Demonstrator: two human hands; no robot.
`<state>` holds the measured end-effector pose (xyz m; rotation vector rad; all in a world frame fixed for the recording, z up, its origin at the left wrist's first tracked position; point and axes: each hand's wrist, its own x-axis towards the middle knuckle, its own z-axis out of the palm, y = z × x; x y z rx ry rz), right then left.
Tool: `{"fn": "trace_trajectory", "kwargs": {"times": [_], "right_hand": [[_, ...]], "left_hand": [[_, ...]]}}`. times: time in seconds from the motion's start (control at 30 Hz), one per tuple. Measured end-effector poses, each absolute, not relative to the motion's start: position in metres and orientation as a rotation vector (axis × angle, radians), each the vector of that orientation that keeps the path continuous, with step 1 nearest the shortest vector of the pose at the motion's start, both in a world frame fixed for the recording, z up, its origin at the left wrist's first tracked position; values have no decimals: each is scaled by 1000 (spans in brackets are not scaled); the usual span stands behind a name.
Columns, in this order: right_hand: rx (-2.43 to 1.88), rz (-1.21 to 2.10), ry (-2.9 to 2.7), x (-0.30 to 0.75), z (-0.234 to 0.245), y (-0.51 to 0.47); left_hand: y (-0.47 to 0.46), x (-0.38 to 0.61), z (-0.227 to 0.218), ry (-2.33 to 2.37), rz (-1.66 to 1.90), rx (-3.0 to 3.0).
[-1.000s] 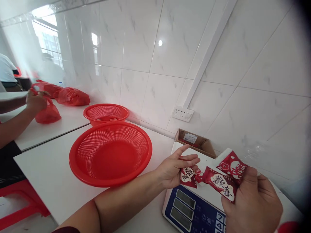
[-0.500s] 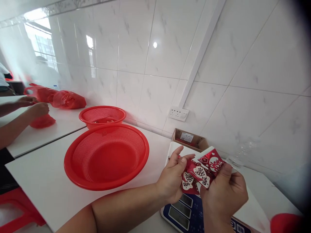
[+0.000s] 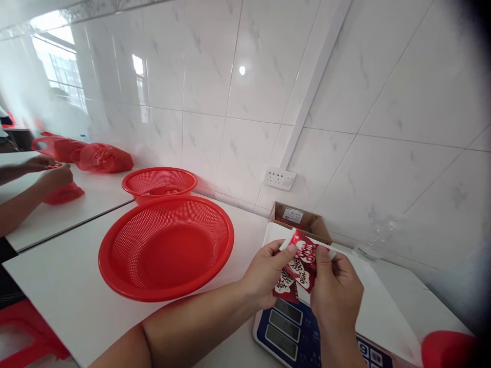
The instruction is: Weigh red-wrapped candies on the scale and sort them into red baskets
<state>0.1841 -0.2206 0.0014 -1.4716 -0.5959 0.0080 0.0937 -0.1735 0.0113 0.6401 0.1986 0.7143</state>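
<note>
A red basket point(image 3: 109, 268) near the left edge of the table point(image 3: 49, 268); red packets point(image 3: 301, 271) held above a scale point(image 3: 309, 352).
The overlapped packets are pinched by the grip of the left hand point(image 3: 265, 273) and of the right hand point(image 3: 337, 291). One could be dropped, if the fanned stack is pressed unevenly.

Look left: red plastic bags point(image 3: 105, 157) slumped near the tiled wall point(image 3: 207, 61), a red stool point(image 3: 44, 322) down low by the desk point(image 3: 65, 276). And there, a white conduit point(image 3: 316, 92) slants up from the socket panel point(image 3: 280, 178), an open cardboard box point(image 3: 317, 226) sitting below!
</note>
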Motion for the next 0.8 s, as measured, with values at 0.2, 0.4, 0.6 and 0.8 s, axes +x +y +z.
{"fn": "trace_trajectory", "kwargs": {"times": [0.2,0.4,0.6,0.8], "right_hand": [[-1350,348,-785,186,-3,-216],[-1473,779,-956,175,7,-221],[-1380,835,-909,162,11,-218],[-1376,767,-875,166,10,-217]], "left_hand": [[-164,96,12,273,893,637],[-155,95,13,322,1072,664],[-152,96,11,323,1112,648],[-152,97,11,313,1107,610]]}}
